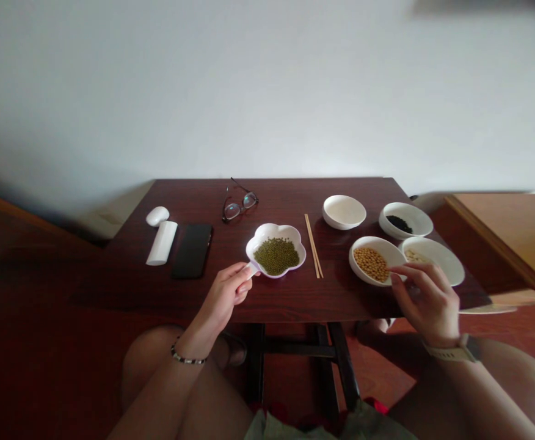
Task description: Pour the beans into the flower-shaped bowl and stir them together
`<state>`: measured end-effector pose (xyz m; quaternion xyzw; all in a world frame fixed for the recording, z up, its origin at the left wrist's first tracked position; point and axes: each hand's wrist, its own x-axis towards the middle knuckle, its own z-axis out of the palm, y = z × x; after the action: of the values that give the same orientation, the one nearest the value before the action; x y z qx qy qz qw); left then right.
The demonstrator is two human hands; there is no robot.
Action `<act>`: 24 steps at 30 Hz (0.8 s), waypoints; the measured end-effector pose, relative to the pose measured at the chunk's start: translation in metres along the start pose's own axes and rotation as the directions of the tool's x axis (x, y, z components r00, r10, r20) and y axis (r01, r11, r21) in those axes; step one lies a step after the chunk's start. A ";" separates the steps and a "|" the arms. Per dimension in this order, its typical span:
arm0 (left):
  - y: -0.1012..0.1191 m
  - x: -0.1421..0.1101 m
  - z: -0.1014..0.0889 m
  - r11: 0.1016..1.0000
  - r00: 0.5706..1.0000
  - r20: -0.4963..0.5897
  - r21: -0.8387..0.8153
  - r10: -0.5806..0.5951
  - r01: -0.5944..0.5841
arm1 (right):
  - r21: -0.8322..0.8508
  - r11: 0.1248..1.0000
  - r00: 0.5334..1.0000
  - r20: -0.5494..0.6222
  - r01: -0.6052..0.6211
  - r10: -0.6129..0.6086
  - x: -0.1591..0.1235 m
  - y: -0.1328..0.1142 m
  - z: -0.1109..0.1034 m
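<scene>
Gripping white flower-shaped bowl point(296, 236) of green beans point(276, 255) by handle point(253, 267) with left hand point(228, 290) | holding right hand point(432, 302) at rim of round white bowl point(390, 249) of yellow-brown beans point(371, 264) | showing pale wooden chopsticks point(312, 244) between

Dim, soft light; blur (toward edges)
</scene>
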<state>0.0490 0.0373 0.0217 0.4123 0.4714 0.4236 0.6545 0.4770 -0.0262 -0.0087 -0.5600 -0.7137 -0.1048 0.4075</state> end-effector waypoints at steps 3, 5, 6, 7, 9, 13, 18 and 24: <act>-0.001 0.002 0.000 1.000 1.000 -0.002 -0.018 -0.016 0.016 | 0.013 1.000 1.000 0.003 0.000 0.000 -0.003 -0.001 -0.002; -0.001 0.002 -0.001 0.999 1.000 0.007 -0.028 -0.030 0.030 | 0.021 1.000 1.000 0.010 -0.002 0.002 -0.005 -0.002 -0.003; -0.001 0.002 -0.001 0.999 0.999 0.013 -0.031 -0.035 0.035 | 0.026 1.000 1.000 0.015 -0.005 0.004 -0.006 -0.002 -0.003; -0.001 0.002 -0.001 0.999 0.999 0.018 -0.032 -0.038 0.038 | 0.032 0.999 1.000 0.020 -0.009 0.008 -0.007 -0.003 -0.003; -0.002 0.002 -0.001 0.999 0.999 0.025 -0.030 -0.043 0.044 | 0.044 0.999 1.000 0.029 -0.013 0.012 -0.008 -0.005 -0.004; -0.002 0.002 0.001 0.998 0.998 0.033 -0.022 -0.059 0.059 | 0.054 0.999 0.999 0.037 -0.001 -0.001 -0.009 -0.006 -0.006; -0.002 0.004 0.001 0.997 0.997 0.029 -0.021 -0.075 0.076 | 0.044 0.999 0.999 0.040 0.020 -0.022 -0.012 -0.005 -0.008; -0.002 0.007 -0.002 0.989 0.993 0.064 0.116 -0.098 0.090 | 0.043 0.999 0.997 0.073 -0.003 0.000 -0.016 -0.004 -0.007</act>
<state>0.0490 0.0431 0.0177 0.4405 0.4904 0.3503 0.6654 0.4775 -0.0430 -0.0140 -0.5550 -0.7299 -0.0684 0.3931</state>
